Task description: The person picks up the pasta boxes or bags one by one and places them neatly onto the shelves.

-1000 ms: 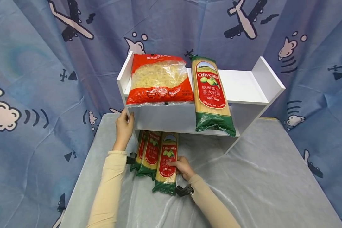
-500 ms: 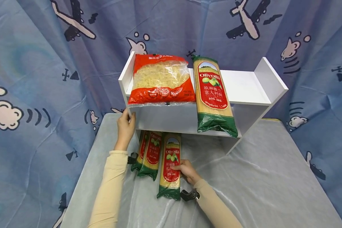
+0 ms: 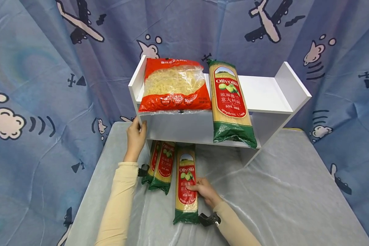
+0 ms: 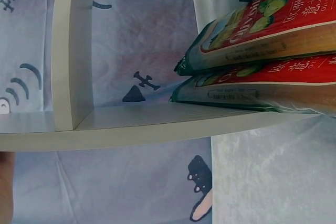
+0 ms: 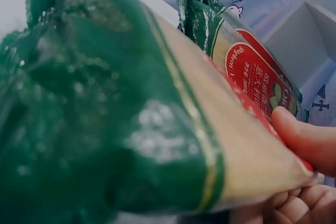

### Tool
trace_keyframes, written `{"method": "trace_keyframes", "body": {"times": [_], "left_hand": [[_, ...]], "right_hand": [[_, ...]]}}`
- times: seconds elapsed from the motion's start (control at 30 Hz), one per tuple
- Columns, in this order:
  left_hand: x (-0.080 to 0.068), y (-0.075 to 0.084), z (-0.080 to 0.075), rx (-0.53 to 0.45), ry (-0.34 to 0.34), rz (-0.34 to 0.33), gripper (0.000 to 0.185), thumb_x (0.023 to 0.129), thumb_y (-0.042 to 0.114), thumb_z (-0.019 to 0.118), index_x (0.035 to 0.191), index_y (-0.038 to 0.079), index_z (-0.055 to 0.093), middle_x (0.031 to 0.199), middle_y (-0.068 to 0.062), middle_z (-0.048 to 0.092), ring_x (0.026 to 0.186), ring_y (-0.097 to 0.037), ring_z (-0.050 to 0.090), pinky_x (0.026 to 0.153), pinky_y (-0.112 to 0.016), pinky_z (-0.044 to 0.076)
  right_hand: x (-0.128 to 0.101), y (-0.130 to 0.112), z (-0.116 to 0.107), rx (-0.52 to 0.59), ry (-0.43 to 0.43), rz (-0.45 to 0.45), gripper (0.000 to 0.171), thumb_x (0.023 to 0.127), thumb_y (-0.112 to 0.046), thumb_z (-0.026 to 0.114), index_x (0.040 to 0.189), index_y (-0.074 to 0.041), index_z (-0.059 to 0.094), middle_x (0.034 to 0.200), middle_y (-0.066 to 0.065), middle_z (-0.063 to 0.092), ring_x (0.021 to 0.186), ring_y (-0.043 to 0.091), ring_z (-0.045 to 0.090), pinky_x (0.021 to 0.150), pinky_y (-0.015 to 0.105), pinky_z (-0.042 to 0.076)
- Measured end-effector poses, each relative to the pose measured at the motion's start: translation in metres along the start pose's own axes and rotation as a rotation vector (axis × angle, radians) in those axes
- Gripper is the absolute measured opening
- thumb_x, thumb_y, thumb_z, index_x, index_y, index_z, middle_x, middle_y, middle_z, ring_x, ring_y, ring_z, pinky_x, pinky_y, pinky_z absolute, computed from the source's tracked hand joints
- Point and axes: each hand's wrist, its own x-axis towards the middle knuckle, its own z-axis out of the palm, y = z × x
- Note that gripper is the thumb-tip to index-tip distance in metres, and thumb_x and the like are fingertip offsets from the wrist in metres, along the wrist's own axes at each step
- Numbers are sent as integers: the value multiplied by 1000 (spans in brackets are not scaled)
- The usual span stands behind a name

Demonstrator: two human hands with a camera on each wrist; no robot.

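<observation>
A big blue curtain (image 3: 33, 68) with planes and clouds on it is hanging all around. A table (image 3: 279, 205) with a shiny gray cover is standing in front of it. A white shelf (image 3: 273, 95) is sitting at the back of the table.

On the top of the shelf, a red bag of short pasta (image 3: 173, 85) is lying on the left. Just beside it, a long spaghetti pack (image 3: 230, 102) is lying with its green end sticking out over the front edge.

Under the shelf, on the table, two spaghetti packs (image 3: 160, 164) are lying side by side, with their far ends tucked under the shelf.

Right next to them, one more spaghetti pack (image 3: 186, 184) is lying on the table. Its top end is reaching just under the shelf, and its green bottom end is pointing toward the person. The right hand (image 3: 204, 191) is grasping this pack at its right side, with the thumb on the red label and the fingers curled under it.

The left hand (image 3: 135, 136) is gripping the left side wall of the shelf at its front edge, with the fingers wrapped around it.
</observation>
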Motion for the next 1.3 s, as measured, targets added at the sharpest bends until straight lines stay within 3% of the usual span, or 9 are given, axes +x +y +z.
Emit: {"method": "trace_keyframes", "body": {"times": [0.43, 0.8, 1.1, 1.3], "left_hand": [[0, 0, 0, 16, 3, -7, 25, 95, 0, 50, 118, -9, 57, 113, -29, 61, 109, -40, 58, 91, -49, 47], [0, -1, 0, 23, 4, 0, 26, 94, -2, 51, 118, -10, 57, 113, -29, 60, 107, -41, 58, 89, -52, 48], [1, -1, 0, 12, 3, -3, 25, 94, -2, 51, 116, -11, 57, 112, -30, 61, 107, -41, 58, 90, -52, 47], [1, -1, 1, 7, 4, -7, 25, 94, -1, 51, 117, -10, 57, 112, -29, 61, 108, -41, 58, 90, -51, 47]], "right_hand": [[-27, -6, 2, -3, 49, 0, 28, 82, -10, 69, 101, 10, 61, 77, 4, 68, 66, 13, 63, 70, 28, 50], [-68, -24, -5, 95, 1, -2, 28, 86, -6, 64, 108, 11, 56, 80, 2, 69, 69, 12, 66, 70, 27, 53], [-102, -35, -18, 122, -45, -57, 19, 88, -4, 61, 104, 4, 58, 79, -1, 70, 69, 11, 66, 70, 28, 54], [-119, -48, -26, 141, -108, -158, 13, 89, -1, 57, 102, -3, 61, 83, -1, 71, 71, 12, 67, 70, 27, 54]]}}
